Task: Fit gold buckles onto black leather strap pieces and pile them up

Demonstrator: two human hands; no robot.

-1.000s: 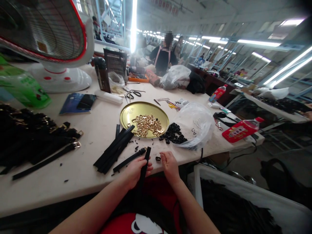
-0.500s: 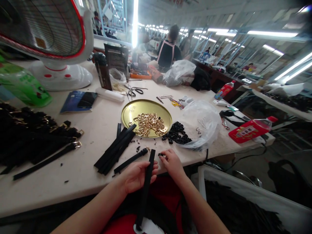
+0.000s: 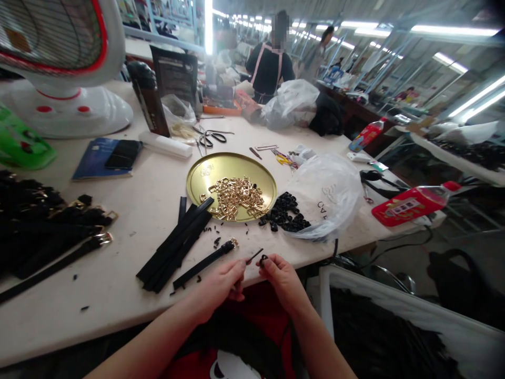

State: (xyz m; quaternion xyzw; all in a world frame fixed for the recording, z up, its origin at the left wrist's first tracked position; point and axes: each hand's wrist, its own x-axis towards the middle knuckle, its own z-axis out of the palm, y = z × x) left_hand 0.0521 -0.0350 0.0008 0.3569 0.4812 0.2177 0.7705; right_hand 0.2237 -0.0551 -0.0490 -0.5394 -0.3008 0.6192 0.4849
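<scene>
My left hand (image 3: 231, 279) is closed on a black strap (image 3: 254, 256), which is turned edge-on so that its tip points up and right. Close to that tip, my right hand (image 3: 278, 271) pinches a small black loop (image 3: 263, 259); a narrow gap separates the two. Left of my hands lies a black strap with a gold buckle (image 3: 205, 264). Beyond it, a stack of flat black straps (image 3: 173, 245) leans on the rim of a gold round tray (image 3: 196, 181). Gold buckles (image 3: 239, 196) are heaped in the tray. Several black loops (image 3: 290, 213) spill from a clear plastic bag (image 3: 335, 195).
Buckled straps (image 3: 47, 226) pile up at the left, below a white fan (image 3: 67, 113). Scissors (image 3: 211, 138) and a dark bottle (image 3: 148, 100) stand farther back. A red drink bottle (image 3: 412, 204) lies at the right edge. A white bin (image 3: 326, 300) of black strips is below right.
My left hand has rolled the strap from upright and flat to edge-on. My right hand has come slightly lower with the loop, now near the strap's tip. The view has shifted.
</scene>
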